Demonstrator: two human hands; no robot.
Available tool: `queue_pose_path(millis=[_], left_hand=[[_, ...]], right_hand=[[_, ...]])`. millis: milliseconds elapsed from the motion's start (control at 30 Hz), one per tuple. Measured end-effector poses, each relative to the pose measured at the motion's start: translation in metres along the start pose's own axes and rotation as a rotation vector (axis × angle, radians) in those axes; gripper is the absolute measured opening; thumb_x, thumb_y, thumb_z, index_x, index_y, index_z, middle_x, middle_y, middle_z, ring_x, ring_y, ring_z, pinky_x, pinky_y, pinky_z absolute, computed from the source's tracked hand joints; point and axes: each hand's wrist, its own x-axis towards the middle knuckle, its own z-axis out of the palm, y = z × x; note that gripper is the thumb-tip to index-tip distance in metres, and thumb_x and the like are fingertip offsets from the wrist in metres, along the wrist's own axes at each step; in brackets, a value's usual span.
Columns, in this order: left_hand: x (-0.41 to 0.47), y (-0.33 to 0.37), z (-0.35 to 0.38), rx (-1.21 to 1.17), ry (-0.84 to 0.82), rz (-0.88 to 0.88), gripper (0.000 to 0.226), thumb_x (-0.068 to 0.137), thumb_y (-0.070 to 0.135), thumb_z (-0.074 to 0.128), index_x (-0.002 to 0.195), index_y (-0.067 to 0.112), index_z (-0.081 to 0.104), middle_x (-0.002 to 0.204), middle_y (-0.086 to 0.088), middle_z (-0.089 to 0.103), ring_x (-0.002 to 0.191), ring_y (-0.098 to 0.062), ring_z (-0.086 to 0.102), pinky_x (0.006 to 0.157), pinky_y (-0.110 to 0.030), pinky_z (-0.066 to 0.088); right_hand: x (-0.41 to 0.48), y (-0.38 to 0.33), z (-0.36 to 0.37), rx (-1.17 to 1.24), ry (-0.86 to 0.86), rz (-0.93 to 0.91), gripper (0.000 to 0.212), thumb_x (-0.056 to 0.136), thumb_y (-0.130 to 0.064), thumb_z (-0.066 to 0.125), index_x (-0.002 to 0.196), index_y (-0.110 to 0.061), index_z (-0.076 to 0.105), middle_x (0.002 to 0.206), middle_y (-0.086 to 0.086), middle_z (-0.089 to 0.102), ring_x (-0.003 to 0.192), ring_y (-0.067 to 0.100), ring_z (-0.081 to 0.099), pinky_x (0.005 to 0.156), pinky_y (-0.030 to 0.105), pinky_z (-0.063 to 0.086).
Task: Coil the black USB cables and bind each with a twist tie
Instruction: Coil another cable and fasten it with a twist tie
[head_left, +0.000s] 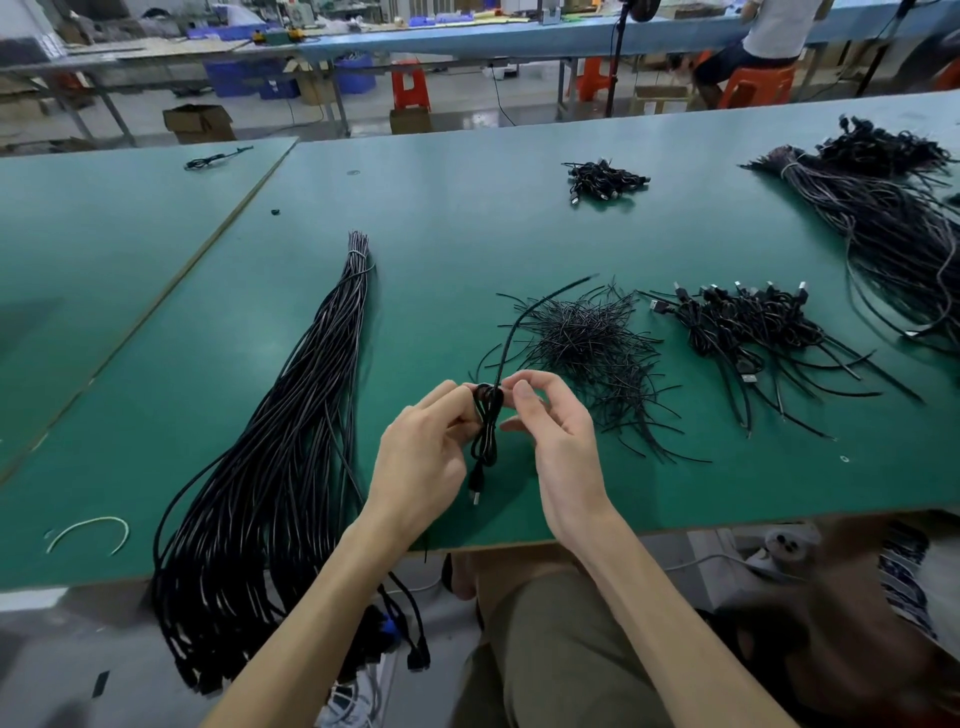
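Along the left front of the surface (467, 218) lies a bundle of loose cables (291, 415). Just right of it, above the front edge, the left hand (421, 447) pinches a small coiled cable (485, 431) near its top, and the right hand (556, 431) curls against it, though I cannot tell whether it grips. The free tail (524, 312) arcs up over the twist tie pile (587, 338), so the springy coil could unwind if the pinch slackens while a tie is fetched.

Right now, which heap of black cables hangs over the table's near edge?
The long uncoiled bundle left of the left hand: its ends droop past the table's near edge; no other visible heap reaches it.
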Motion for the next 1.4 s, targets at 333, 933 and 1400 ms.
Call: queue_pose_path(millis=[333,933,1400], left_hand=[[0.0004,0.0018,0.0004,0.052,0.089,-0.088,0.039,0.086,-0.008,0.060,0.076,0.025,0.042,0.078,0.009,0.051,0.066,-0.016,0.049,0.053,-0.036,0.041],[-0.0019,0.0066,-0.0027,0.045,0.316,-0.097,0.029,0.088,-0.011,0.065,0.077,0.013,0.054,0.080,0.008,0.052,0.073,-0.011,0.056,0.060,-0.021,0.043],[0.0052,-0.0004,-0.0049,-0.481,0.274,-0.240,0.003,0.092,-0.003,0.072,0.093,-0.002,0.069,0.094,0.000,0.072,0.089,-0.010,0.072,0.081,-0.020,0.053]], right_hand=[[-0.0016,-0.0005,0.0025,-0.195,-0.115,-0.063,0.029,0.089,-0.014,0.080,0.107,-0.035,0.073,0.104,-0.019,0.068,0.101,0.009,0.059,0.092,0.037,0.050],[-0.0041,-0.0021,0.0050,-0.195,-0.280,-0.077,0.046,0.087,0.015,0.066,0.077,-0.030,0.075,0.107,0.002,0.055,0.083,0.002,0.059,0.079,0.021,0.052],[-0.0056,-0.0012,0.0045,-0.063,-0.172,0.094,0.026,0.087,-0.021,0.082,0.102,-0.012,0.062,0.089,-0.002,0.073,0.084,0.024,0.076,0.069,0.026,0.057]])
